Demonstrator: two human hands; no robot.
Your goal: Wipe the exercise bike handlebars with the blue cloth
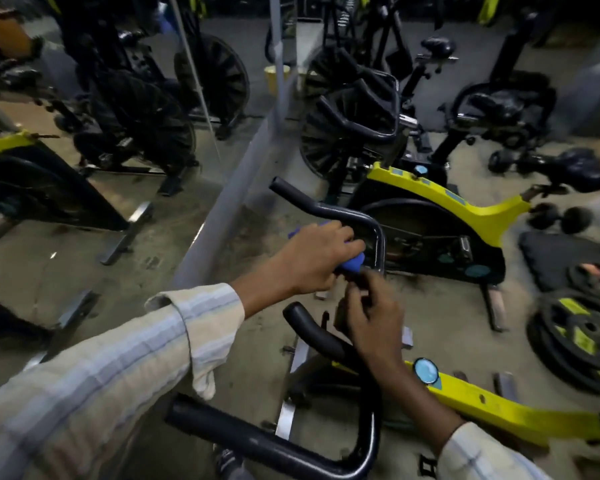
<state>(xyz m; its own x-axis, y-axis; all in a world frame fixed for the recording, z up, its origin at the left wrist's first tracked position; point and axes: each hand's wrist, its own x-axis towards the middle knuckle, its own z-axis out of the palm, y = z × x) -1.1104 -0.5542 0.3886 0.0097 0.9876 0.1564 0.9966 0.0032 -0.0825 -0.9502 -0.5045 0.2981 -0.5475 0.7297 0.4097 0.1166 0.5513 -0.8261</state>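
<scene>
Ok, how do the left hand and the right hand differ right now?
The left hand is closed around the blue cloth, reaching toward the farther handlebar; the right hand holds no cloth, its fingers curled just below the cloth. The left hand sits higher and farther out, the right lower, over the nearer handlebar. Both wear striped sleeves.

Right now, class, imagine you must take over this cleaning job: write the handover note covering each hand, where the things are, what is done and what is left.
Left hand: closed over the blue cloth, pressing it near the bend of the handlebar on the middle yellow bike.
Right hand: just below the cloth, fingers curled; whether it pinches the cloth's lower end cannot be told.
The nearest bike's handlebar is under the right arm, with no cloth on it.
Done: cannot be judged; no clean or dirty areas show in this dim light.
Left: assume the far grip and the other bars still need wiping.
</scene>
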